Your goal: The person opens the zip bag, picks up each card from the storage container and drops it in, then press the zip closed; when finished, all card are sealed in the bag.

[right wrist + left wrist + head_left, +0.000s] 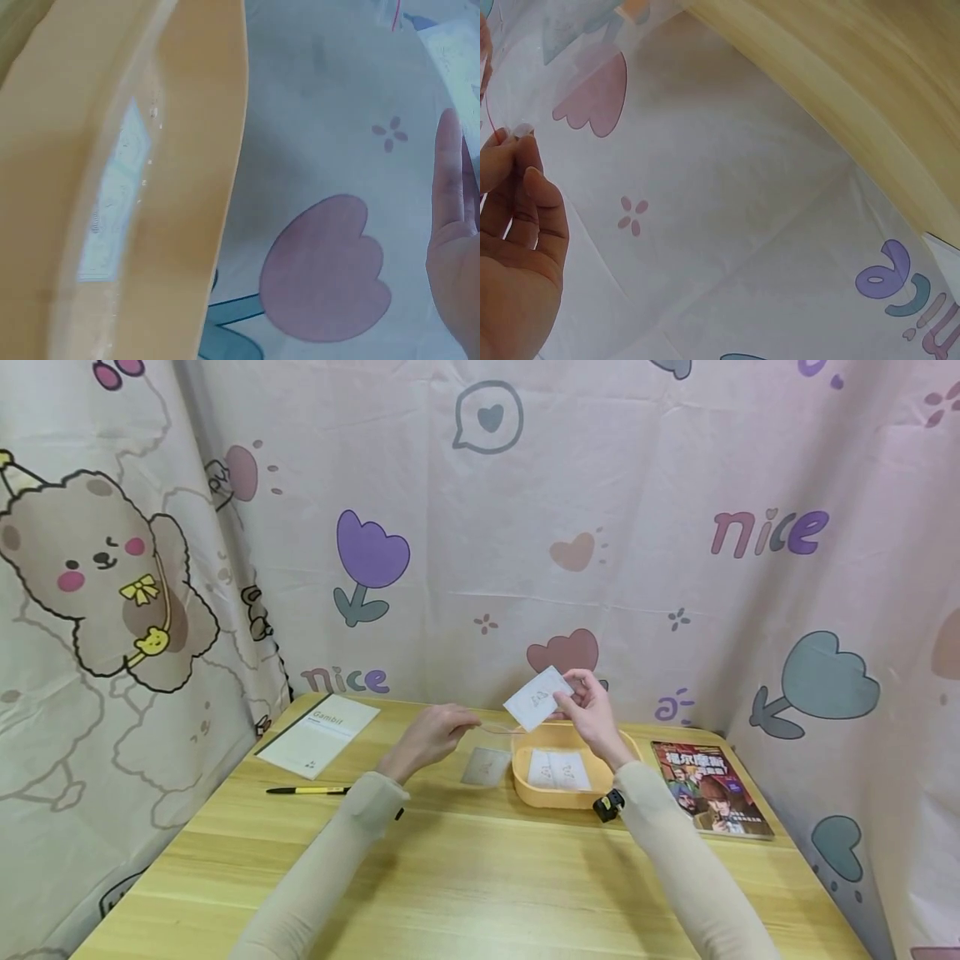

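Nearest me, cream sleeves point(693, 852) extend forward. Beyond, the yellow tray point(557, 798) has raised walls, presumably to retain flat items. The right hand point(591, 710) pinches a printed white packet point(531, 700) edgewise above it, likely for visibility; the left hand point(433, 733) pinches a thin reddish strip point(497, 727).

High forward-down head view, closer wrist views

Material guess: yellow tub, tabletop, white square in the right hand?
Yellow tub: likely moulded plastic, smooth and satin; rounded corners, thin walls.
Tabletop: wood or wood-look laminate; grain streaks and a soft sheen leave it open.
White square in the right hand: paper or plastic film; thin, pale, with faint printed-looking marks; finish unclear.
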A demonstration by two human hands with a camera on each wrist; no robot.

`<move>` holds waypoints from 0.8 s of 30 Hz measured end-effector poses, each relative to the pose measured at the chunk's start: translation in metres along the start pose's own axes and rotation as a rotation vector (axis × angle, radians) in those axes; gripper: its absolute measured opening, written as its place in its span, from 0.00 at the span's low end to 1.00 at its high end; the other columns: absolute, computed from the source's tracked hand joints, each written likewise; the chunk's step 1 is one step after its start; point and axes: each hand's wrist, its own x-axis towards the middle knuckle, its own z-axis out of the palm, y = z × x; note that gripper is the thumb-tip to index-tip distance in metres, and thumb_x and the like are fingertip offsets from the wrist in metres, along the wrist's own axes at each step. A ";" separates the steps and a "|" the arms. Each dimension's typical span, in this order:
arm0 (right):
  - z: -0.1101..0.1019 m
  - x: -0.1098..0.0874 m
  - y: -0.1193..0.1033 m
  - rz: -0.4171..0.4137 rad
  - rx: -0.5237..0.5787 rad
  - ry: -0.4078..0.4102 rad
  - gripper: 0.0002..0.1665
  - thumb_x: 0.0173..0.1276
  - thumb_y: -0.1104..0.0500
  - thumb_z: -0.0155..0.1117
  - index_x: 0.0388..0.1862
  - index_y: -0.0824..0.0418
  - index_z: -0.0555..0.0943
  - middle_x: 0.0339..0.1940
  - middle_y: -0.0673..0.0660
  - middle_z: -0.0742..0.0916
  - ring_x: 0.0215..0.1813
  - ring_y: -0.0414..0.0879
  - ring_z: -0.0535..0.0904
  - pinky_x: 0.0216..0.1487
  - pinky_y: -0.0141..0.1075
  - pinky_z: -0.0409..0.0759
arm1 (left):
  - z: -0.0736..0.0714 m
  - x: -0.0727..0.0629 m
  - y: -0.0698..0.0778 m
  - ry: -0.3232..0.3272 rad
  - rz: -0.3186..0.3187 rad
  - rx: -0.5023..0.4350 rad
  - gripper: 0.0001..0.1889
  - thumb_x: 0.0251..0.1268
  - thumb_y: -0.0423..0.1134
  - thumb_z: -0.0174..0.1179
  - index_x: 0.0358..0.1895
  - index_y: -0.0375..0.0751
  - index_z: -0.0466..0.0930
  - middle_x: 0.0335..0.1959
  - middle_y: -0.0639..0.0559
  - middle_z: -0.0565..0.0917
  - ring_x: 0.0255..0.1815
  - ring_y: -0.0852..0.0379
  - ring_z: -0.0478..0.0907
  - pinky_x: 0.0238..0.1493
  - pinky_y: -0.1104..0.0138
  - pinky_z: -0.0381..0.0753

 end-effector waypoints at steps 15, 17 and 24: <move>0.027 0.008 0.004 -0.019 -0.086 -0.016 0.18 0.67 0.72 0.62 0.52 0.72 0.68 0.36 0.59 0.83 0.33 0.46 0.84 0.35 0.38 0.87 | -0.001 0.001 0.003 -0.010 -0.014 0.012 0.08 0.64 0.29 0.63 0.43 0.40 0.88 0.41 0.50 0.89 0.43 0.54 0.86 0.48 0.62 0.84; 0.028 0.008 0.003 -0.009 -0.107 -0.027 0.18 0.66 0.72 0.62 0.52 0.73 0.69 0.35 0.63 0.83 0.32 0.48 0.84 0.35 0.38 0.87 | -0.001 0.001 0.003 -0.010 -0.017 0.013 0.08 0.64 0.29 0.63 0.43 0.40 0.88 0.41 0.50 0.89 0.42 0.53 0.86 0.48 0.62 0.84; 0.034 0.002 -0.022 -0.012 -0.194 -0.091 0.16 0.65 0.75 0.61 0.50 0.75 0.70 0.38 0.76 0.83 0.33 0.53 0.85 0.34 0.32 0.86 | 0.001 0.002 0.002 -0.006 -0.016 0.013 0.09 0.64 0.29 0.63 0.43 0.41 0.88 0.41 0.50 0.89 0.42 0.54 0.86 0.47 0.62 0.84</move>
